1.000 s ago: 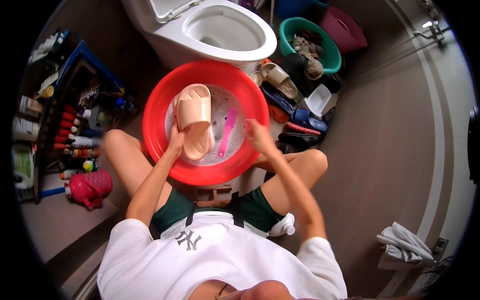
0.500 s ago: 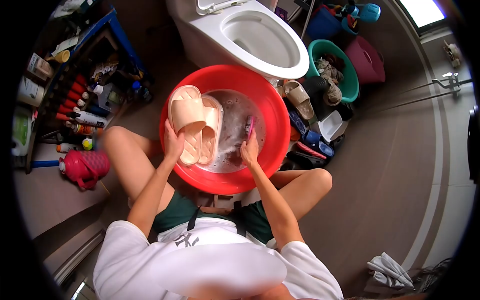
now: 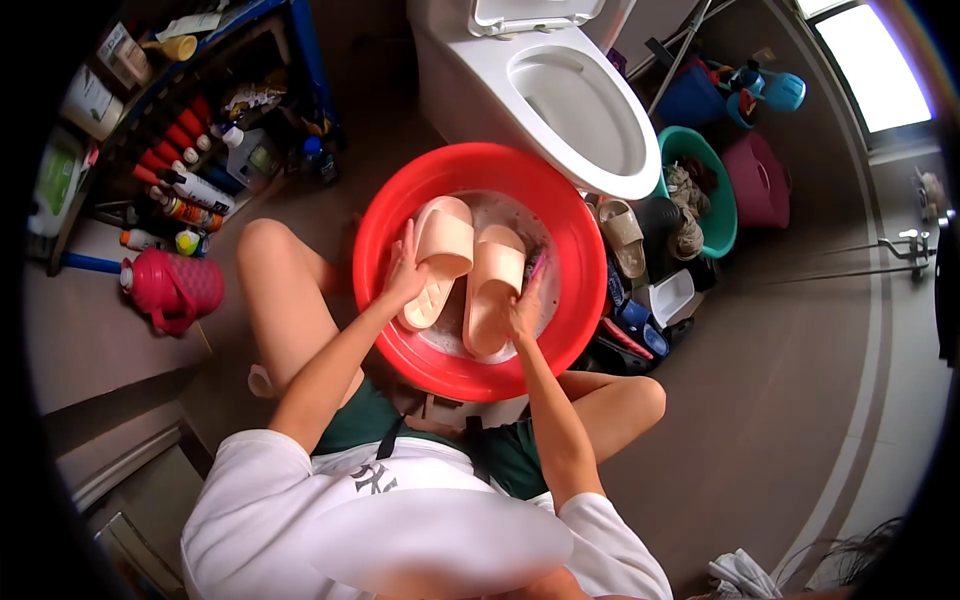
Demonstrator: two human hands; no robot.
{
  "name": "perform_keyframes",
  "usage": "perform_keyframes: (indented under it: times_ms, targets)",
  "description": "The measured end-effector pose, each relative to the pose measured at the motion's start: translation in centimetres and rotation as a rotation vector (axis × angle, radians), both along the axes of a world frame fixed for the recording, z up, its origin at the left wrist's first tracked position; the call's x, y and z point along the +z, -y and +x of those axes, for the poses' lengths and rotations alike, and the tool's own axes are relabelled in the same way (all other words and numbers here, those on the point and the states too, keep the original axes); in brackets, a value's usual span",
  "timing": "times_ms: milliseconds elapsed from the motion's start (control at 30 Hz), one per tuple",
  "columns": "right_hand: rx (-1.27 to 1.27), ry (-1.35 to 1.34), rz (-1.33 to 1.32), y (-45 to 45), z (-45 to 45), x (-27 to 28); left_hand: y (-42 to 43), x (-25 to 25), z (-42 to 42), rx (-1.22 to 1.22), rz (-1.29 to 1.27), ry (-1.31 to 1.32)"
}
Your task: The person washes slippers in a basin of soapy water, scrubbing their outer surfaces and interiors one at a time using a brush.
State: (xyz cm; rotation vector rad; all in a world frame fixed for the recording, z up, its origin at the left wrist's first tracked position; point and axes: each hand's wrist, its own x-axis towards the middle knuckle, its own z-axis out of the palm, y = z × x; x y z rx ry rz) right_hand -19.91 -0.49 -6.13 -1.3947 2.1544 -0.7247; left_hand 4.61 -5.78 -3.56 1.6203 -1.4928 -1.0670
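Observation:
A red basin (image 3: pixel 480 382) with sudsy water (image 3: pixel 520 212) stands between my knees. My left hand (image 3: pixel 405 272) grips the left edge of one pale beige slipper (image 3: pixel 443 240), its toe pointing away from me. To its right is a second beige slipper (image 3: pixel 497 270), apart from the first at the toes. My right hand (image 3: pixel 524 308) is at the right edge of that slipper, with a pink brush (image 3: pixel 540 265) held in its fingers. The brush's bristles are mostly hidden behind the slipper and the hand.
A white toilet (image 3: pixel 590 120) is just beyond the basin. Several slippers (image 3: pixel 622 238) and a green tub with cloths (image 3: pixel 722 215) lie to the right. At the left are a shelf of bottles (image 3: pixel 190 185) and a pink container (image 3: pixel 185 290).
The two slippers, overlapping before, are now side by side. My right hand, earlier off to the right with the brush, has come against the right slipper. The view has shifted.

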Motion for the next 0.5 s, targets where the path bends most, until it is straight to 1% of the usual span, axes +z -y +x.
perform_keyframes:
  times_ms: [33,67,100,133,167,200,233,267,300,333,400,467,500]
  targets:
    - [-0.036,0.127,0.195,-0.1,-0.6,1.8,-0.1,-0.4,-0.5,-0.009,-0.066,0.072]
    - [-0.069,0.213,0.2,-0.2,-1.1,2.4,-0.2,-0.8,-1.0,-0.022,-0.133,0.143]
    - [-0.103,0.298,0.202,-0.3,-1.6,2.7,-0.3,0.3,-1.6,-0.04,-0.175,0.205]
    - [-0.136,0.385,0.205,-0.5,-2.1,2.7,-0.2,1.4,-2.0,-0.124,-0.244,0.277]
    - [-0.113,0.34,0.054,-0.5,-2.9,0.6,0.1,2.6,-2.3,-0.21,-0.312,0.351]
    - [-0.087,0.284,-0.091,-0.3,-2.6,0.7,0.5,3.3,-2.7,-0.297,-0.381,0.426]
    - [-0.081,0.205,-0.154,-0.4,-2.5,0.8,0.7,3.5,-3.3,-0.366,-0.376,0.498]
    - [-0.074,0.127,-0.217,-0.4,-2.4,1.0,0.8,3.6,-4.0,-0.406,-0.317,0.529]
    - [-0.117,0.29,-0.065,0.4,-0.8,4.6,0.7,3.6,-4.6,-0.446,-0.255,0.56]
    - [-0.051,0.175,-0.111,0.7,-0.3,4.5,0.7,3.5,-4.9,-0.484,-0.194,0.591]
    - [0.0,0.055,0.09,1.8,1.2,7.0,1.0,2.9,-4.9,-0.519,-0.207,0.642]
    - [0.163,-0.165,-0.043,1.6,0.6,4.4,1.0,2.3,-5.0,-0.565,-0.213,0.689]
    - [0.246,-0.274,-0.112,1.5,0.8,4.2,1.0,2.1,-5.0,-0.587,-0.216,0.712]
